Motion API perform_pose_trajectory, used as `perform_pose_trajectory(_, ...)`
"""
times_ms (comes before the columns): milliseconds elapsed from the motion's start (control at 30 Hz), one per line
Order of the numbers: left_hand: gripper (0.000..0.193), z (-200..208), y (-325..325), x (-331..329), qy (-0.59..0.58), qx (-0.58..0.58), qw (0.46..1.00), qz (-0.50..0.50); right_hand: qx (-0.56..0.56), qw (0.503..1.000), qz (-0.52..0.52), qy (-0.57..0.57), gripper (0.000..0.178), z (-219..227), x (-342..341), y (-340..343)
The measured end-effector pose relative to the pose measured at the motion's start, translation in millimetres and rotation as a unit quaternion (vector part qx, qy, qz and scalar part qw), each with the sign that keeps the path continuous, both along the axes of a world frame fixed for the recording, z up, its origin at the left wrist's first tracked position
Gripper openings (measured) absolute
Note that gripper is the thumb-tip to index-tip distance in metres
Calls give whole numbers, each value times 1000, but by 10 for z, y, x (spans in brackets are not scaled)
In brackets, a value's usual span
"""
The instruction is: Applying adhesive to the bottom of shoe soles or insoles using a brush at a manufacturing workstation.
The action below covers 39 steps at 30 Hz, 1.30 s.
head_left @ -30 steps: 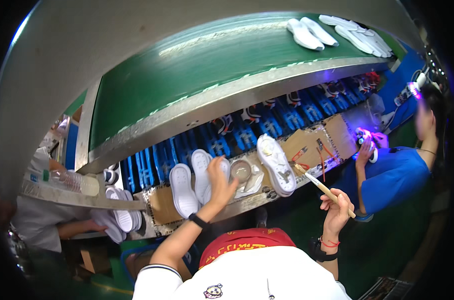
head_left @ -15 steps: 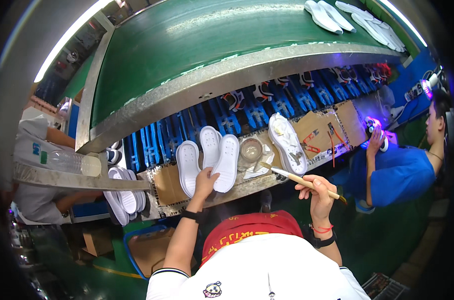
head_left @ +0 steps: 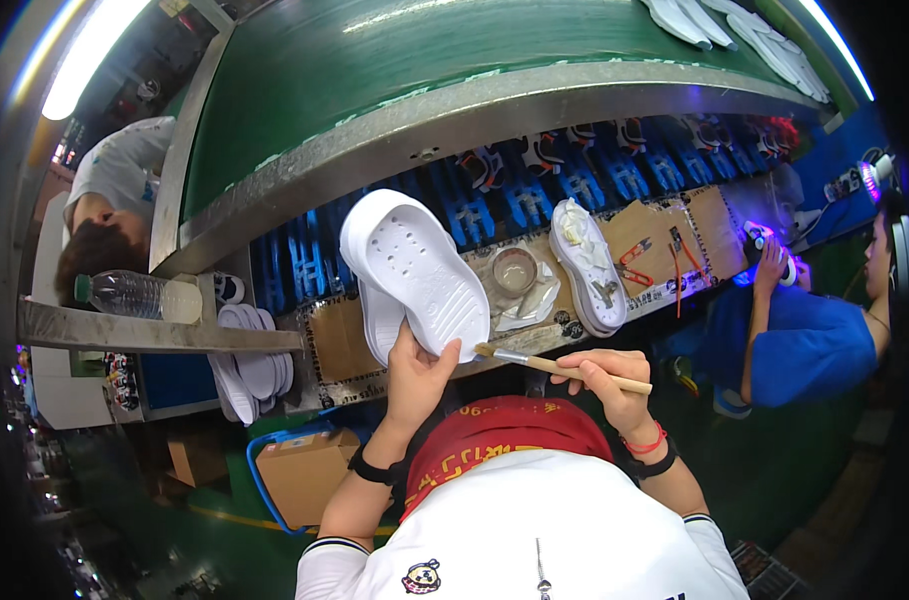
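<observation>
Holding a white shoe sole [head_left: 414, 275] up over the surface [head_left: 339, 340], the left hand [head_left: 417, 378] has its grip closed on the sole's lower edge, thumb on the near face, fingers behind. Sole tilted, long axis running up-left to down-right; small holes and shallow ridges show on the face toward the camera. A second white sole sits directly behind it, edge showing at lower left; cannot tell whether the same hand holds both.

Right hand [head_left: 604, 378] grips a wooden-handled brush [head_left: 559, 366], fingers wrapped around the handle's middle. Brush lies near level, bristle end pointing left, tip just beside the lower right edge of the held sole; contact cannot be confirmed.

On the surface beyond: a small round dish [head_left: 515, 270] on a pale cloth, right of the held sole. Further right, another white sole [head_left: 589, 265] lying flat with bits of material on it. Red-handled pliers [head_left: 634, 265] just beside that.

Left side: a stack of white soles [head_left: 249, 365] below a metal shelf, clear plastic bottle [head_left: 139, 295] lying on the shelf. Green conveyor belt [head_left: 454, 60] runs across the top. A person in a blue shirt [head_left: 809, 345] works at far right.
</observation>
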<state>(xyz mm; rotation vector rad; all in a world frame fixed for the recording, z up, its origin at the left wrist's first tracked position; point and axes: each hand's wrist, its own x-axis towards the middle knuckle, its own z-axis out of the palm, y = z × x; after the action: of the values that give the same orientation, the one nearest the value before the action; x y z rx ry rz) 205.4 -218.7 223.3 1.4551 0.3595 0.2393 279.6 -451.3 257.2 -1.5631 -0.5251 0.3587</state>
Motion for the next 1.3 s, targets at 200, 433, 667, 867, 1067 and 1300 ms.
perform_pose_trajectory(200, 41, 97, -39, -24, 10, 78, 997, 19, -39, 994, 52, -93, 17, 102, 92, 8)
perform_pose_trajectory(433, 41, 102, -36, 20, -5, 87, 996, 13, -40, 989, 77, -122, 16, 144, 206, -1)
perform_pose_trajectory(667, 41, 130, -33, 51, 8, 125, 992, 3, -55, 983, 91, -150, 16, 190, 285, 14)
perform_pose_trajectory(867, 41, 110, -52, 80, -16, 117, 993, -1, -63, 978, 77, -183, 17, 194, 319, 22)
perform_pose_trajectory(1067, 38, 134, -44, 73, -7, 147, 989, -9, -51, 987, 36, -149, 15, 227, 310, -9)
perform_pose_trajectory(1300, 38, 126, -34, 156, -14, 143, 990, -6, -50, 983, 64, -165, 15, 201, 364, 18)
